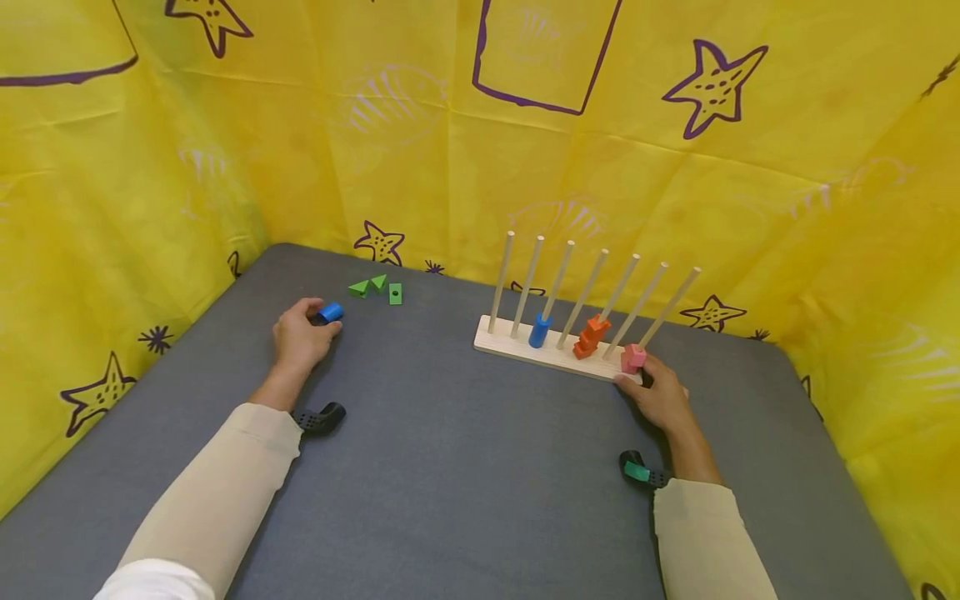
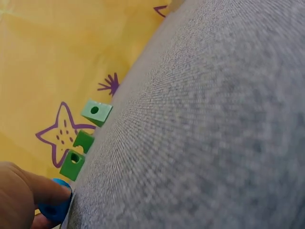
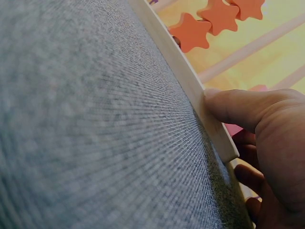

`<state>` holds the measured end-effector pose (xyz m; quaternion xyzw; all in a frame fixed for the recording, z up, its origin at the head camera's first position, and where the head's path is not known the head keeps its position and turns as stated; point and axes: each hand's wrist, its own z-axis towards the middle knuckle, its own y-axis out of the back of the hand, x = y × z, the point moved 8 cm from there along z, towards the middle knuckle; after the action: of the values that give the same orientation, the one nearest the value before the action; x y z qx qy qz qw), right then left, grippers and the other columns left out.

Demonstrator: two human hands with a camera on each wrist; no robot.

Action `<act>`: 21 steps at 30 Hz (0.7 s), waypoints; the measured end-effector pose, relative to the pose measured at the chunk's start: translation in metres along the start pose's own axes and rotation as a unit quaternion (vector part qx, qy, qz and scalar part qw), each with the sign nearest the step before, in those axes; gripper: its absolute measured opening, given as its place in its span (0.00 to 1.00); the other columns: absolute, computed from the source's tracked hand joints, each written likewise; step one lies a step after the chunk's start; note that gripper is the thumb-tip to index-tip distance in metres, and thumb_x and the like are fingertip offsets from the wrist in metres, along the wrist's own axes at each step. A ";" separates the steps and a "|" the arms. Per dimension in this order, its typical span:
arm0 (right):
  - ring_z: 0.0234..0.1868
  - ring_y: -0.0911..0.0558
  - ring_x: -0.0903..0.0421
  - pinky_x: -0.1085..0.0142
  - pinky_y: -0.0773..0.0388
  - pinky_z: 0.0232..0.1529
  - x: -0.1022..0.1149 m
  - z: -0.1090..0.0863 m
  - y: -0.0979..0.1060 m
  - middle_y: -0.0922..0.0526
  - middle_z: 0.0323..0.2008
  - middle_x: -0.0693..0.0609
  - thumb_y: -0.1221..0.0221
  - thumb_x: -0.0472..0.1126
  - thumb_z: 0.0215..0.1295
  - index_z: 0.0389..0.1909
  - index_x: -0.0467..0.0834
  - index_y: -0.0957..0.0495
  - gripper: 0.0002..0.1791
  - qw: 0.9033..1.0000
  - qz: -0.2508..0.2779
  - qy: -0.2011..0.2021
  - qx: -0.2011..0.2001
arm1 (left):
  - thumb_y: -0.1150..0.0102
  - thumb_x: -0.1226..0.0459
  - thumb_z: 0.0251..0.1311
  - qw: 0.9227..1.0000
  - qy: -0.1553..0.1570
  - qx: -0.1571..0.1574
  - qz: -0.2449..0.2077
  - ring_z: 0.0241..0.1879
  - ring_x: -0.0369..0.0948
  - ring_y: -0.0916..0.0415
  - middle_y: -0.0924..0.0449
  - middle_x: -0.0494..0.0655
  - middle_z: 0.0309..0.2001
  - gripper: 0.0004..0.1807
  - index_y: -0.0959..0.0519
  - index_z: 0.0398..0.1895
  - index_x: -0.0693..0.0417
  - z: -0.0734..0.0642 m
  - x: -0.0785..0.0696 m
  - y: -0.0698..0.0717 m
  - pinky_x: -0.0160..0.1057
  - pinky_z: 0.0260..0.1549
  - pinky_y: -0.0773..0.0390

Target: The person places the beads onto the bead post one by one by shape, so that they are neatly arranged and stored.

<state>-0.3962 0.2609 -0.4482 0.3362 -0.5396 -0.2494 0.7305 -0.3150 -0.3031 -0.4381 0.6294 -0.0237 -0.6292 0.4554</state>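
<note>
My left hand (image 1: 300, 337) pinches a blue cylinder (image 1: 331, 312) between thumb and fingers at the left of the table. In the left wrist view the hole in the blue cylinder (image 2: 56, 210) is partly covered by the fingers. My right hand (image 1: 662, 396) grips the right end of a wooden peg stand (image 1: 517, 352). The thumb lies on the front edge of its base (image 3: 190, 90), with the fingers curled behind. Several upright pegs rise from it. Blue pieces (image 1: 539, 332), orange star pieces (image 1: 591, 337) and pink blocks (image 1: 632, 358) sit on three separate pegs.
Three green wedge-like pieces with holes lie past the left hand, among them a green piece (image 1: 395, 293) and a green wedge (image 1: 359, 288). A yellow patterned cloth (image 1: 420, 167) hangs behind the grey table (image 1: 450, 467). Black straps with camera mounts circle both wrists.
</note>
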 end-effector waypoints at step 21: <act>0.62 0.34 0.32 0.34 0.48 0.54 -0.001 0.000 -0.001 0.31 0.62 0.33 0.37 0.45 0.64 0.60 0.34 0.29 0.28 1.000 -0.006 -0.002 0.003 | 0.41 0.67 0.64 0.955 -0.104 -0.020 -0.279 0.32 0.33 0.21 0.26 0.48 0.38 0.18 0.22 0.56 0.66 -0.016 -0.053 0.008 0.27 0.33 0.22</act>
<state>-0.3967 0.2610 -0.4498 0.3412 -0.5397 -0.2522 0.7271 -0.3086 -0.2674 -0.3958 0.5330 0.1178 -0.7935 0.2691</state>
